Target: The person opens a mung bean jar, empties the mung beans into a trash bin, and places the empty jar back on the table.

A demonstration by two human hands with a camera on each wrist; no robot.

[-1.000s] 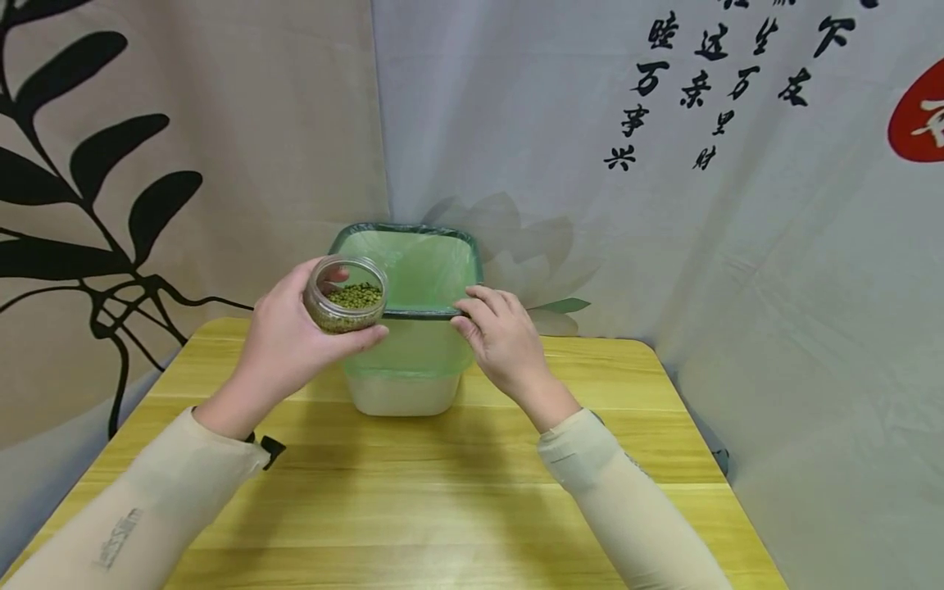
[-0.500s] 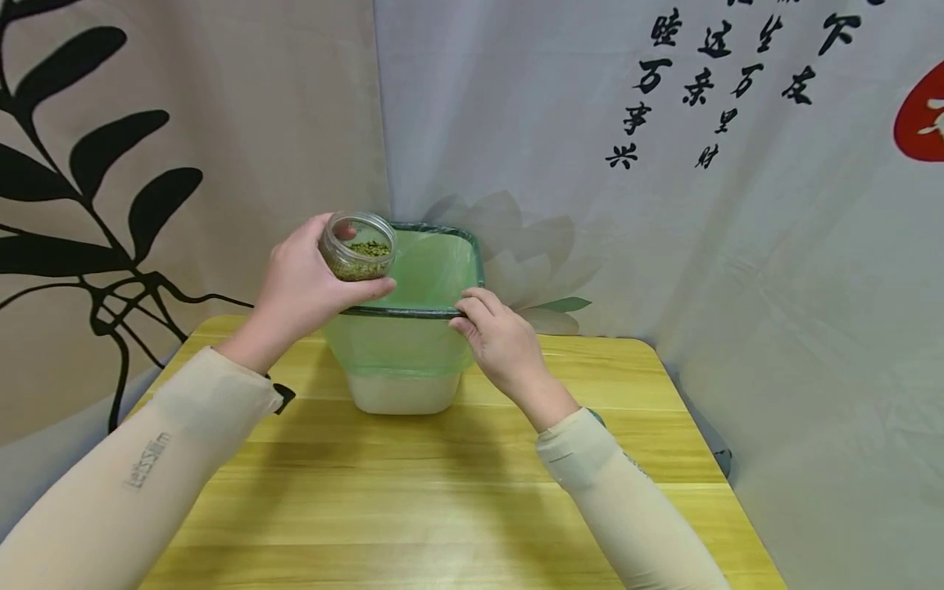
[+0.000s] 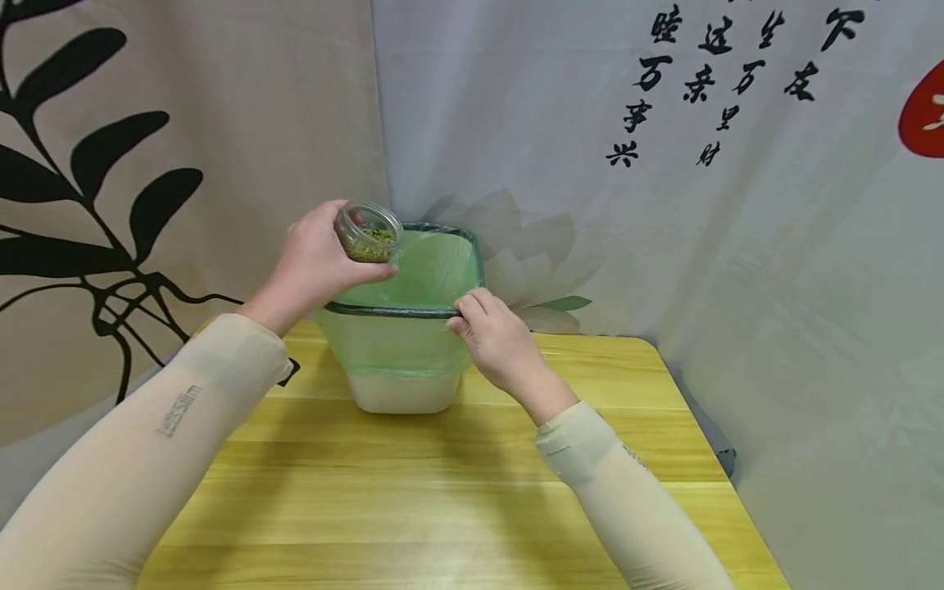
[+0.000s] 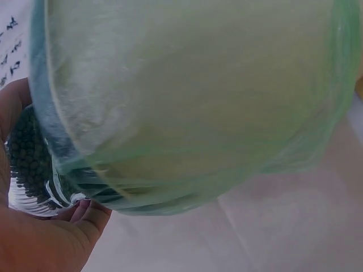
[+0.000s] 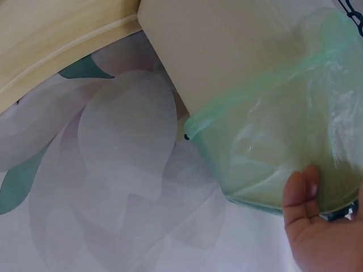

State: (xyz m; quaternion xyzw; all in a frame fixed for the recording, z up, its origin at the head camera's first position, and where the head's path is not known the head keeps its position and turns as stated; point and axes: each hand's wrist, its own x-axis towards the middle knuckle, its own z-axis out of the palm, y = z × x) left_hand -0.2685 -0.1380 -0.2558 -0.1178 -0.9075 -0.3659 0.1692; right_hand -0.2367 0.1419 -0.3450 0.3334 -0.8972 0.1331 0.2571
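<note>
A small clear jar [image 3: 368, 233] of green beans, with no lid, is gripped in my left hand [image 3: 313, 260] and tilted toward the mouth of a white bin [image 3: 401, 392] lined with a green plastic bag [image 3: 398, 340]. The jar hangs over the bin's left rim. My right hand [image 3: 492, 340] pinches the bin's front right rim [image 3: 398, 310]. In the left wrist view the jar [image 4: 28, 170] shows behind the bag [image 4: 193, 102], beside my palm [image 4: 39, 238]. The right wrist view shows the bin [image 5: 227, 51], its bag [image 5: 283, 141] and my thumb [image 5: 303, 198].
The bin stands at the back of a yellow wooden table [image 3: 457, 492]. Printed cloth backdrops [image 3: 664, 164] hang close behind and to both sides. The table's front half holds only my forearms.
My left hand has lifted the jar up and forward from in front of the bin to over its left rim, tilting it more. The right hand has kept its hold on the rim.
</note>
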